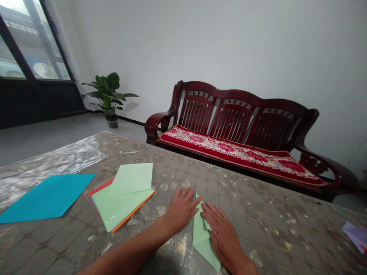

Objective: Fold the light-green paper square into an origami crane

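Note:
A folded sheet of light green paper lies on the patterned tablecloth, with creases across it and a narrow tip pointing away from me. My left hand rests at the left of that tip, its fingers stretched out and its thumb touching the paper. Flat along the paper's right side lies my right hand, fingers extended over a folded flap and hiding part of it. Neither hand grips anything.
Left of my hands is a stack of coloured paper with a loose light green sheet on top. Further left lies a blue sheet. Folded purple paper sits at the right edge. A wooden bench stands beyond the table.

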A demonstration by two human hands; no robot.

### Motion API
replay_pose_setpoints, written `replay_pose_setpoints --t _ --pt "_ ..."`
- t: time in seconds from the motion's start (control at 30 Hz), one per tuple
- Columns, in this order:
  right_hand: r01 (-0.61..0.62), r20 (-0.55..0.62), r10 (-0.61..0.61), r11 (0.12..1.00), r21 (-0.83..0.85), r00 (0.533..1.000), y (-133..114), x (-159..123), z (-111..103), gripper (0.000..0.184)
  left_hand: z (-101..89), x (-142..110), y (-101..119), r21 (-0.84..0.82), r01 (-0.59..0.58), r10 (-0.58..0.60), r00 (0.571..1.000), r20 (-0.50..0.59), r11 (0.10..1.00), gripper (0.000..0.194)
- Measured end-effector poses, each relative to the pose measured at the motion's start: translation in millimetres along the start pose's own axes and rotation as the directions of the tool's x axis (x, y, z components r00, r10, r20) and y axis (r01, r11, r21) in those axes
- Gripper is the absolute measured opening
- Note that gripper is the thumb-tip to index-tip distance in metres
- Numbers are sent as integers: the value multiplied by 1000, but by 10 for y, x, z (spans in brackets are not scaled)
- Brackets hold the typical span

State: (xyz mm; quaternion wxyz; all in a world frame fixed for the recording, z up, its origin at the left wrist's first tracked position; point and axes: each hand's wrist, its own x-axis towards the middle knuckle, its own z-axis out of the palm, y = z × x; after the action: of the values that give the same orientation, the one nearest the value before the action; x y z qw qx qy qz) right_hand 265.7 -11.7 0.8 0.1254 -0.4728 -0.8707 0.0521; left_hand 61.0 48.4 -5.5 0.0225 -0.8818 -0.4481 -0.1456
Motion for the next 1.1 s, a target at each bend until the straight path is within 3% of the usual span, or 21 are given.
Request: replay_pose_setpoints --t 0.27,1.1 --pt "2 7 -2 1000 15 1000 40 2 23 46 58 -9 -10 8 8 -7 1000 -22 1000 40" --pt "-18 5 18 1000 8 1000 8 -3 31 54 49 -12 -45 5 21 -21 1000 -2 1000 46"
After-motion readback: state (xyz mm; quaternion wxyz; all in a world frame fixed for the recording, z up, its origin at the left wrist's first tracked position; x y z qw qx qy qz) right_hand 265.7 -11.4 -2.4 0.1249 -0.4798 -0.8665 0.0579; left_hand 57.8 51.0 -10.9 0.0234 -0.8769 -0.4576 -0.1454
